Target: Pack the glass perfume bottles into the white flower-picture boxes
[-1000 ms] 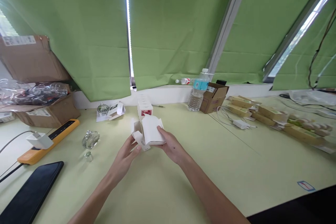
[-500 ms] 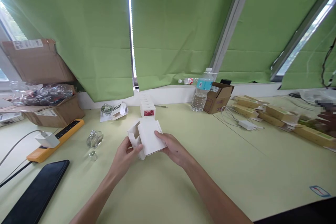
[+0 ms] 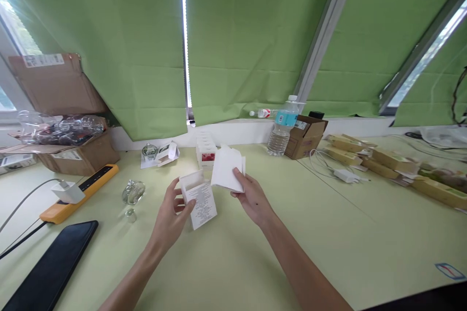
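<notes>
My left hand (image 3: 175, 211) grips a small white carton (image 3: 203, 205) by its left side, thumb across the face printed with fine text. The carton's top is open. In my right hand (image 3: 251, 197) is a folded white cardboard insert (image 3: 227, 170), pinched between thumb and fingers. It is apart from the carton, up and to its right. Behind the insert stands a row of white boxes (image 3: 205, 148), the front one with a red picture. Left of my left hand lie a clear glass bottle (image 3: 133, 192) and a small shiny cap (image 3: 130, 215).
An orange power strip (image 3: 78, 193) with a white charger and a black phone (image 3: 51, 265) lie at left. Further back are a cardboard box of plastic bottles (image 3: 78, 153) and another glass bottle (image 3: 149, 151). A water bottle (image 3: 282, 129) and yellow boxes (image 3: 392, 160) stand right.
The white insert has come away from the carton, moving up and right with my right hand. My left hand has kept the carton, whose printed face now shows.
</notes>
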A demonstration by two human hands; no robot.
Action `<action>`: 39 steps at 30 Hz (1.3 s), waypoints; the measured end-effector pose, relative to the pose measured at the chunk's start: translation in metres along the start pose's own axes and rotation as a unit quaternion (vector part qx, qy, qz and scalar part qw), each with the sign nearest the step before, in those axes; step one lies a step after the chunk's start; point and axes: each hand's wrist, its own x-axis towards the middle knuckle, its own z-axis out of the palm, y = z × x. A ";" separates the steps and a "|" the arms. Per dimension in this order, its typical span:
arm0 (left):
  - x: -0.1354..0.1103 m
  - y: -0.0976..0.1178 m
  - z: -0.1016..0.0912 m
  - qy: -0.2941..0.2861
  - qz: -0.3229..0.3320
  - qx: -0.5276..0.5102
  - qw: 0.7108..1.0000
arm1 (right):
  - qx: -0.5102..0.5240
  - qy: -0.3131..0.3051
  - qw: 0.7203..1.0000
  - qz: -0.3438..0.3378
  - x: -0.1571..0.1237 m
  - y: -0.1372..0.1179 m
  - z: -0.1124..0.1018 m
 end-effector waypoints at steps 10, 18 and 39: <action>-0.009 0.011 0.002 -0.077 0.064 0.052 0.994 | -0.032 -0.017 0.996 -0.087 -0.013 -0.011 0.018; -0.012 0.013 0.003 -0.127 0.090 0.050 0.987 | -0.124 -0.073 0.984 -0.108 -0.029 -0.013 0.035; -0.012 0.013 0.002 -0.140 0.080 0.023 0.987 | -0.317 -0.084 0.935 -0.137 -0.023 -0.031 0.007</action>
